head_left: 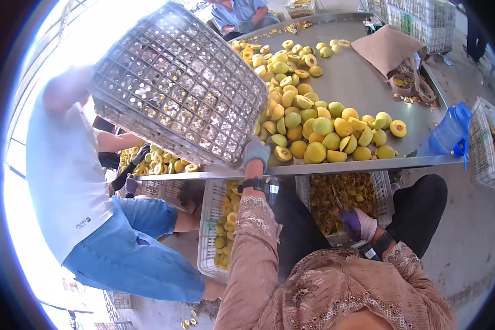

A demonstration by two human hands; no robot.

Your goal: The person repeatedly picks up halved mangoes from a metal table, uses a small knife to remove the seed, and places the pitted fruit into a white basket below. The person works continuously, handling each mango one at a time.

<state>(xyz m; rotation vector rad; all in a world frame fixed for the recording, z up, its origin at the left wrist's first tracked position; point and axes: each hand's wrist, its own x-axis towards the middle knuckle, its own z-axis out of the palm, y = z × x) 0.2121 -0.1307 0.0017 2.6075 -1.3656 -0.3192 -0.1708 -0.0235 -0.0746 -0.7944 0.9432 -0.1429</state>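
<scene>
Blouse (pixel 346 280) nearest, the left hand (pixel 256 152), closer than the right hand (pixel 359 224), touched a tilted crate (pixel 181 82) stretching far-left from it, both finger grips unclear.

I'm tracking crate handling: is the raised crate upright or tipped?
Tipped: the crate slants, its lower corner by the left hand and its opposite end raised higher.

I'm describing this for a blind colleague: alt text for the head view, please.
A tilted lattice crate looms by a metal table heaped with yellow-green fruit, many halved; a co-worker stands beside it. The wearer's gloved left hand is at its lower corner; the gloved right hand is over a white crate of yellow pieces.
</scene>
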